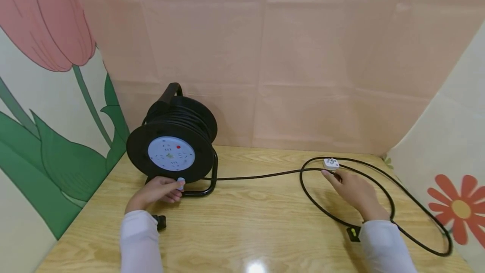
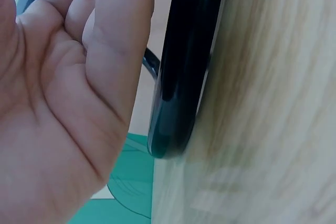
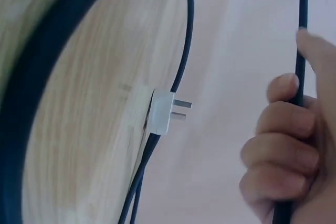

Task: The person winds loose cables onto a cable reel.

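Black plastic makes up the big round cable reel [image 1: 178, 127] standing at the far left of the pale wood-grain tabletop [image 1: 246, 222], raised on a black tubular stand [image 1: 201, 194]. Its front disc carries a round pale-blue socket panel [image 1: 171, 157] with a small red button [image 1: 178, 147], facing me. With my left hand [image 1: 161, 189] I pinch the small pale-blue knob [image 1: 181, 181] at the near edge of that disc, thumb and fingers closed on it; the left wrist view shows my palm beside a glossy black bar, the knob itself out of sight.

From the reel, a thin black rubbery cable [image 1: 257, 177] runs to the right across the tabletop into my right hand [image 1: 354, 191]. There my fingers are curled round it, as the right wrist view shows, with my thumb along it. Beyond my grip the cable spreads in wide loops over the right part of the tabletop. Just past my fingers, on the far side and apart from them, lies a white block-shaped plug [image 1: 331, 164], its metal prongs pointing up. Behind everything hangs a creased pinkish-beige backdrop [image 1: 257, 54].
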### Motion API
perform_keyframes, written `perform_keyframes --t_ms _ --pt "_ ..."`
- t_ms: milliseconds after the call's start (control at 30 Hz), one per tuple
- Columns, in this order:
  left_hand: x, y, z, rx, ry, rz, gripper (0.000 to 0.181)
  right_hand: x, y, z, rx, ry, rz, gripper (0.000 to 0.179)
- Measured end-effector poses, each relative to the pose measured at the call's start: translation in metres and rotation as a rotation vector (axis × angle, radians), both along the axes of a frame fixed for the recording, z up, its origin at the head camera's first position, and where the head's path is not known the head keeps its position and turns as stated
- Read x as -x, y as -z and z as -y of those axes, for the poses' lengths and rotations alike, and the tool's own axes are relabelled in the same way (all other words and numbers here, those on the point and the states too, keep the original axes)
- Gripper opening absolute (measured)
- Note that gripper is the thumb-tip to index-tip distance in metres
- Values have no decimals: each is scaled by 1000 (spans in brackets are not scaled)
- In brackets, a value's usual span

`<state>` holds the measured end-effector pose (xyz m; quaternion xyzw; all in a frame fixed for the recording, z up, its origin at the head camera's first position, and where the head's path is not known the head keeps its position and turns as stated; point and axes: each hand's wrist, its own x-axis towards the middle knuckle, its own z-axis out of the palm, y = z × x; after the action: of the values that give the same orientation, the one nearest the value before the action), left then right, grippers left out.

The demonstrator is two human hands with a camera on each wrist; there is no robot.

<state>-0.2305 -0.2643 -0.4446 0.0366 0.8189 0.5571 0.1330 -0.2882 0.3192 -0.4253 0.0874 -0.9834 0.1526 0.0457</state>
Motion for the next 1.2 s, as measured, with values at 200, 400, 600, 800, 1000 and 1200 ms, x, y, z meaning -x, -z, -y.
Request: perform_keyframes --t_ms 200,400,600,800,1000,1200 --pt "-2 3 7 -14 -26 -12 45 2 -10 6 139 13 -203 49" --pt "-6 3 13 -8 -66 -35 42 7 -10 9 30 179 -341 59" --pt "-11 -1 18 78 -145 -51 44 8 -1 6 -28 147 -162 79" --pt "-12 -3 21 99 -195 -51 46 7 -1 7 -7 97 -120 82" --pt "-15 -5 23 129 -229 -67 48 6 -2 7 10 95 -101 81" --pt "-18 -8 27 164 -281 -76 52 8 -1 9 -5 85 -51 84"
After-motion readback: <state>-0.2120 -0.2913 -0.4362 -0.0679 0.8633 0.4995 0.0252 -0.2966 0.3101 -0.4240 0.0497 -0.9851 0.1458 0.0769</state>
